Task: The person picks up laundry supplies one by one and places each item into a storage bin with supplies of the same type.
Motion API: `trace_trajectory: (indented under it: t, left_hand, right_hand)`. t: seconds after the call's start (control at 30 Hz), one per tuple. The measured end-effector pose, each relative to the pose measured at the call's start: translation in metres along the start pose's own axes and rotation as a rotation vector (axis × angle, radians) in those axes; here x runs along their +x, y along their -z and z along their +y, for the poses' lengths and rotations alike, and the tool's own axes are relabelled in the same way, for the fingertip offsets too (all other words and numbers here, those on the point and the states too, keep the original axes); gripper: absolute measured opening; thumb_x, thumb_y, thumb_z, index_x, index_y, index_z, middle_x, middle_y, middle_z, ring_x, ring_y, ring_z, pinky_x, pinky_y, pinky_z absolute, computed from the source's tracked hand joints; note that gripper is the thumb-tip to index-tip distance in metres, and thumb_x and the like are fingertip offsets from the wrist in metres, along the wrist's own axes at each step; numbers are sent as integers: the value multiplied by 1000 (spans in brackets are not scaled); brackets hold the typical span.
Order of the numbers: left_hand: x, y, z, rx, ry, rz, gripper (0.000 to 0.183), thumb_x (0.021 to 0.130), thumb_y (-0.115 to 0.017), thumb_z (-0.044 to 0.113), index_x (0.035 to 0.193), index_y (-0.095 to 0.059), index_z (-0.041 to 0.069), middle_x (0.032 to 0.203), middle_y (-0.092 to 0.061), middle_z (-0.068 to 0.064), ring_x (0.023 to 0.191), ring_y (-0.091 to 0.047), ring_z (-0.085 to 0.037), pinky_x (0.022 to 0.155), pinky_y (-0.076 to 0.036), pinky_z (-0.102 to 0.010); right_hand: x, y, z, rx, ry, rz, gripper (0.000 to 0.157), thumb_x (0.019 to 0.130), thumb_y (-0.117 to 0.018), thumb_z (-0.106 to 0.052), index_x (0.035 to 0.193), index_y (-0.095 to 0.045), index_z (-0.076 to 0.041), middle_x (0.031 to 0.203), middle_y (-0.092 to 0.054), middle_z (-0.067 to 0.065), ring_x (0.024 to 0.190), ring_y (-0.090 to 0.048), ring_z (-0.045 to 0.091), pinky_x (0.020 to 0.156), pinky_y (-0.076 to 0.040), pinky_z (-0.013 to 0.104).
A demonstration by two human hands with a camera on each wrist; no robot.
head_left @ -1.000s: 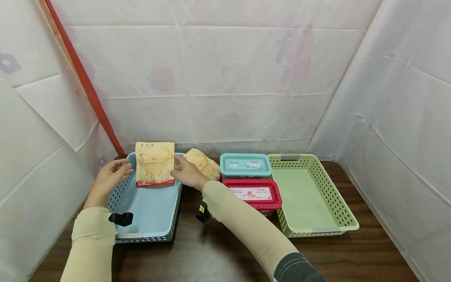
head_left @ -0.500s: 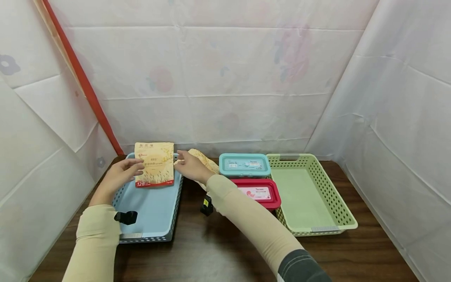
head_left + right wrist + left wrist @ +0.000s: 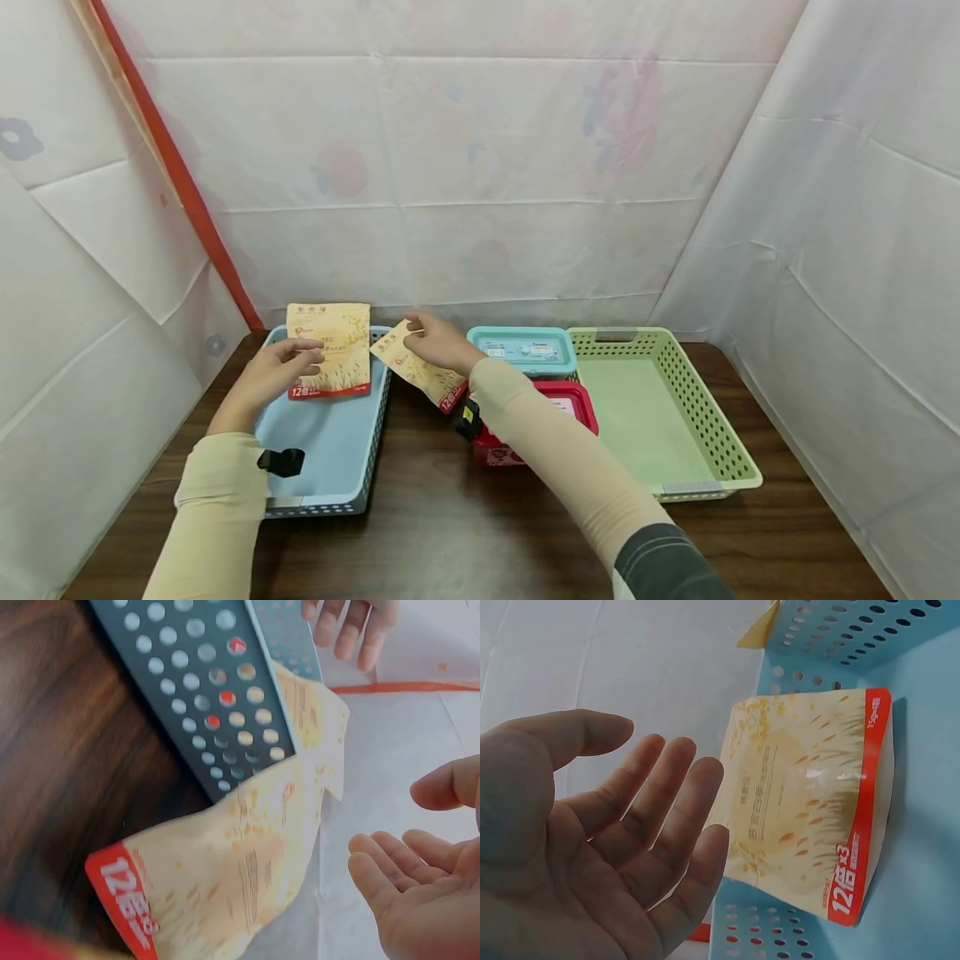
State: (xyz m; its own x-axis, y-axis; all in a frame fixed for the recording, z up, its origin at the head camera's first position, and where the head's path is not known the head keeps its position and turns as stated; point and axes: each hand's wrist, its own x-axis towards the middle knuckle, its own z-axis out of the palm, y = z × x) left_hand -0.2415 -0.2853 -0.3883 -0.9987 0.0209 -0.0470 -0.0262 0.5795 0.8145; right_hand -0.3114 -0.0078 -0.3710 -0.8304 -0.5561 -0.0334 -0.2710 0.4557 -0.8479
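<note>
A cream pouch with a red bottom band [image 3: 341, 350] stands in the back of the blue basket [image 3: 322, 467], leaning on its rear wall. My left hand [image 3: 273, 375] hovers over the basket in front of this pouch, its fingers loosely bent and holding nothing; the left wrist view shows a gap between fingertips and pouch. A second cream pouch [image 3: 225, 862] lies slanted, its top against the blue basket's right side. Beside it is my right hand [image 3: 420, 877], with thumb and fingers apart and nothing between them in the right wrist view.
Right of the second pouch are a box with a teal lid [image 3: 522, 350] and a box with a red lid [image 3: 581, 406]. A green basket [image 3: 652, 433] stands on their right. White cloth [image 3: 480, 167] hangs behind the dark wooden table [image 3: 442, 533].
My right hand has moved away from the first pouch, rightward to above the second one. My left hand has shifted right, in front of the first pouch. The first pouch stays in place.
</note>
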Motion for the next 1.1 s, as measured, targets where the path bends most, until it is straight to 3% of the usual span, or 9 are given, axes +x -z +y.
trace_trajectory:
  t: [0.43,0.7,1.1]
  left_hand:
    - [19,-26,15,-22,12,-117,55,107,-47,37,143,-47,-5,135,-56,-29,119,-60,-39,97,-49,-53]
    - [26,-35,21,-24,28,-145,56,106,-49,35,143,-47,-7,132,-56,-30,114,-63,-38,97,-51,-50]
    - [40,-48,31,-35,80,-214,61,105,-50,31,143,-40,-15,134,-56,-31,116,-61,-38,94,-53,-41]
  right_hand:
    - [-12,37,18,50,2,59,50,106,-45,-25,153,-38,-10,150,-44,15,137,-43,27,108,-41,44]
    - [-18,57,34,106,-9,107,45,107,-44,-21,151,-42,-10,148,-46,14,136,-43,26,107,-42,43]
    - [-20,67,45,127,-26,137,39,108,-45,-20,145,-50,-10,142,-53,10,135,-45,24,107,-42,42]
